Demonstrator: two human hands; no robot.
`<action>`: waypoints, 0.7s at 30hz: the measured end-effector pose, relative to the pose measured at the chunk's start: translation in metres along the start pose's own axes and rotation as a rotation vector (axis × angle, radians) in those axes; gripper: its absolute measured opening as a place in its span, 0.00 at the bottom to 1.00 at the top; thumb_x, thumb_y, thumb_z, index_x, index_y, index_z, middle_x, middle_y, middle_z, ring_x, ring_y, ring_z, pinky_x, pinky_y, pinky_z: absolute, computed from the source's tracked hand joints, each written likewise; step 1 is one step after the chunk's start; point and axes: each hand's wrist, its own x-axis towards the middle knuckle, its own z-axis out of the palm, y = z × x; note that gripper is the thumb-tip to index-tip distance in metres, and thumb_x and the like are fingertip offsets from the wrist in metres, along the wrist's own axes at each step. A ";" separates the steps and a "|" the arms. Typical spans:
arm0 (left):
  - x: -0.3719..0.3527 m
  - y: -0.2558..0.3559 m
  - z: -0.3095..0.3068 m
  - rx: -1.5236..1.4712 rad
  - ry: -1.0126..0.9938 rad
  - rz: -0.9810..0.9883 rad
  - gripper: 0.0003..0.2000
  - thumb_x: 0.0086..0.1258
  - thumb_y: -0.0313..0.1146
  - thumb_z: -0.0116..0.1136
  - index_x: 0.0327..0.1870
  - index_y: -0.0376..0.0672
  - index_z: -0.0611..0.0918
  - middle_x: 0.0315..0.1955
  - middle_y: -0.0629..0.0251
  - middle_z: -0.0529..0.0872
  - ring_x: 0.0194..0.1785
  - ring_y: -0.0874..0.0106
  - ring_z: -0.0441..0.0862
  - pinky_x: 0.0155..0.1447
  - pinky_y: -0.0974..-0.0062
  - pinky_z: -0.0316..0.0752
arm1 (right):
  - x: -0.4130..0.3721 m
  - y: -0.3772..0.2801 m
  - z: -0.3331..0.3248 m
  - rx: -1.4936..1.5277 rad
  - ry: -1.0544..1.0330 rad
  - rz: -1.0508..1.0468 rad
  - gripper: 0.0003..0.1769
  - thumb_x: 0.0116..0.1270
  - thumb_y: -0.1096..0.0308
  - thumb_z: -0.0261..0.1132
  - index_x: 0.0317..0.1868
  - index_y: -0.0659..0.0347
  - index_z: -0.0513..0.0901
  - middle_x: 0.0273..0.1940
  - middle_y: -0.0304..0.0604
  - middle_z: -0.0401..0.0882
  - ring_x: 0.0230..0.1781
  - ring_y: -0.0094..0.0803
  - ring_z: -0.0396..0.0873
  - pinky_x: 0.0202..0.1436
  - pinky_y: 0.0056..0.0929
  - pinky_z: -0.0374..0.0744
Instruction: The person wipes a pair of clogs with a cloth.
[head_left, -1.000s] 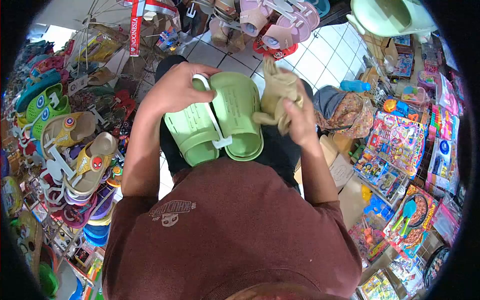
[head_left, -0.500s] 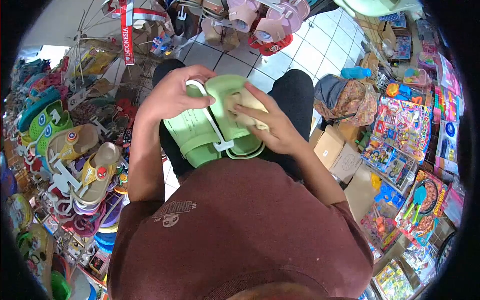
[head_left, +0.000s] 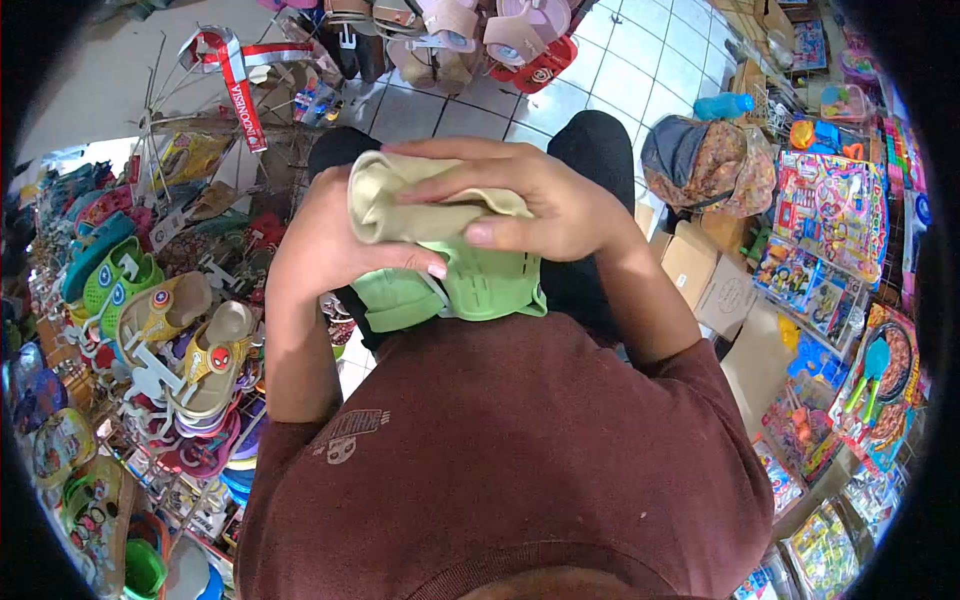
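Note:
A pale yellow cloth [head_left: 375, 200] is bunched in my right hand [head_left: 560, 205], whose fingers and thumb press round it. It lies over the upper part of a pair of light green sandals [head_left: 490, 285] above my lap. My left hand [head_left: 325, 240] holds the sandals from the left side, its thumb along their near face and its other fingers hidden behind the cloth. Between the two sandals a bit of the white plastic hanger [head_left: 438, 292] shows; the cloth and hands cover the rest.
Sandals on hangers [head_left: 215, 350] crowd the left side, and more pink sandals [head_left: 520, 35] hang ahead. Packaged toys [head_left: 830, 215] line the right, near a patterned bag [head_left: 715, 165] and an open cardboard box [head_left: 700, 270]. Tiled floor [head_left: 630, 75] shows ahead.
The cloth has moved left and up across the sandals with my right hand, now covering their upper part. The sandals have turned, and the hanger is mostly hidden. The view has shifted slightly.

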 end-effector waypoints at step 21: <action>-0.026 0.034 0.009 0.354 0.038 0.374 0.31 0.35 0.46 0.82 0.46 0.45 0.90 0.38 0.69 0.91 0.43 0.61 0.90 0.43 0.66 0.82 | -0.088 0.033 -0.006 0.908 0.456 0.427 0.35 0.73 0.50 0.61 0.67 0.74 0.75 0.58 0.56 0.83 0.57 0.37 0.83 0.63 0.34 0.80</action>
